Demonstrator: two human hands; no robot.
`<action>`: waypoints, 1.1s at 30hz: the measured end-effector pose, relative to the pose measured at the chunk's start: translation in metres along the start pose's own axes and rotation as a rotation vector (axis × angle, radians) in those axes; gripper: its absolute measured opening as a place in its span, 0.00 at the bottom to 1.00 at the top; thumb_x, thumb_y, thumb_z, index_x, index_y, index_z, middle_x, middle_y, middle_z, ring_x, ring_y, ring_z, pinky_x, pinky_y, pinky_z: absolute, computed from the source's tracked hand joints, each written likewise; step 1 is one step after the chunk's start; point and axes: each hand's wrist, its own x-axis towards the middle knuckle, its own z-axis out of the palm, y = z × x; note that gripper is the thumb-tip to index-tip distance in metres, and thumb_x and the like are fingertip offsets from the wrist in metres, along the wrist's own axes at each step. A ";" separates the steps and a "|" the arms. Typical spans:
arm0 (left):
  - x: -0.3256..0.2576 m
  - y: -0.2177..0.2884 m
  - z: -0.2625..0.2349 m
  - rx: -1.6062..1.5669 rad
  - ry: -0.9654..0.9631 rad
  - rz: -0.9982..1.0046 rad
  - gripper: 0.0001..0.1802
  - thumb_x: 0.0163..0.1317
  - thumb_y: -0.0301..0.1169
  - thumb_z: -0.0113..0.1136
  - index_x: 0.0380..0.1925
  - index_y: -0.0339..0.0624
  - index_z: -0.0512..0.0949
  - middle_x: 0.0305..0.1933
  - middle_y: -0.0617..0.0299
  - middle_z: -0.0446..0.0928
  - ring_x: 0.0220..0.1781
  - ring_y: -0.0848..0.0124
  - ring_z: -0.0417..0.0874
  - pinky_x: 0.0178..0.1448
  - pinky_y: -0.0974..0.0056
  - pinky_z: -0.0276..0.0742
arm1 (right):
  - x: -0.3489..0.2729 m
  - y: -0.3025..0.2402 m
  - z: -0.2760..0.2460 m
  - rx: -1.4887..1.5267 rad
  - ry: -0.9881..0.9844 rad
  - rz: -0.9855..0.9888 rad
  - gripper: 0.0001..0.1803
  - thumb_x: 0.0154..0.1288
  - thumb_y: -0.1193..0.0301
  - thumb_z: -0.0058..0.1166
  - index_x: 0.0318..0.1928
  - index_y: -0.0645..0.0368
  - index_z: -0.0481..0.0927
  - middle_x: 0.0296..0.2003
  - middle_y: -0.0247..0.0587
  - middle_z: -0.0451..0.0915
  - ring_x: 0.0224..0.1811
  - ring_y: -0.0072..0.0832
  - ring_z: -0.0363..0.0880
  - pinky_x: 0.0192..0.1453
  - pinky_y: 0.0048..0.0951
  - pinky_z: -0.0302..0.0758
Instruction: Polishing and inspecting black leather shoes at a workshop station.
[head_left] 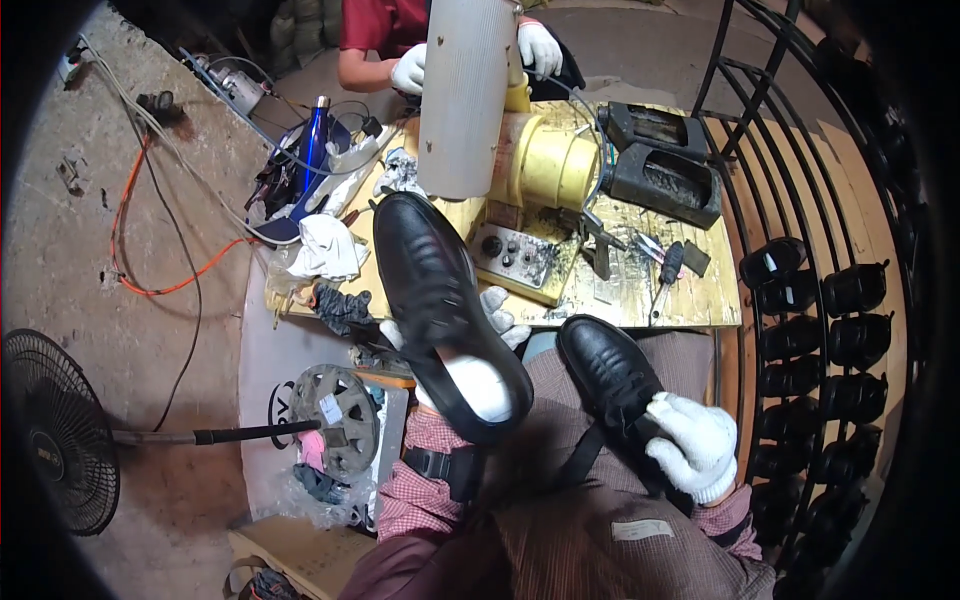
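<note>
A black lace-up shoe (425, 275) is held up in front of me, toe pointing away and its opening toward me. Under it my white-gloved left hand (501, 316) grips the shoe, fingers showing past the right side; the palm is hidden. Something pale, apparently a lining or insole (478, 388), shows inside the opening. A second black lace-up shoe (606, 372) rests over my lap, at the right. My white-gloved right hand (692, 445) closes on its rear part, covering much of the opening.
A yellow worktable (690, 290) ahead bears a control box (515, 255), a ribbed lamp tube (465, 100), black trays (665, 185), a screwdriver (668, 278) and rags. A person (385, 45) sits opposite. A shoe rack (790, 330) stands right; a fan (60, 435), left.
</note>
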 end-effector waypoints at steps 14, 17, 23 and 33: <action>0.027 0.016 -0.016 0.260 0.046 -0.080 0.58 0.58 0.73 0.63 0.77 0.43 0.64 0.77 0.54 0.71 0.76 0.56 0.74 0.81 0.48 0.69 | -0.005 -0.009 0.005 -0.017 -0.037 0.061 0.23 0.64 0.57 0.67 0.54 0.58 0.87 0.46 0.48 0.89 0.39 0.43 0.89 0.39 0.37 0.81; 0.038 0.017 -0.011 0.304 0.046 -0.035 0.59 0.58 0.74 0.63 0.77 0.42 0.64 0.77 0.54 0.71 0.76 0.56 0.74 0.81 0.48 0.69 | -0.013 -0.008 0.007 -0.026 -0.041 0.113 0.22 0.65 0.57 0.67 0.54 0.56 0.88 0.46 0.48 0.89 0.40 0.43 0.89 0.40 0.37 0.82; 0.034 0.023 -0.001 0.281 -0.034 0.060 0.64 0.53 0.79 0.60 0.77 0.41 0.63 0.73 0.53 0.73 0.73 0.55 0.74 0.80 0.48 0.70 | -0.013 -0.005 0.009 -0.045 -0.049 0.111 0.22 0.64 0.58 0.68 0.54 0.56 0.88 0.46 0.47 0.89 0.41 0.42 0.90 0.41 0.36 0.82; 0.042 0.027 -0.010 0.356 0.018 0.050 0.65 0.52 0.81 0.59 0.77 0.41 0.64 0.74 0.55 0.73 0.72 0.58 0.75 0.78 0.50 0.72 | -0.003 -0.008 0.008 -0.055 -0.089 0.102 0.22 0.64 0.57 0.67 0.54 0.57 0.88 0.46 0.48 0.89 0.42 0.43 0.90 0.42 0.36 0.83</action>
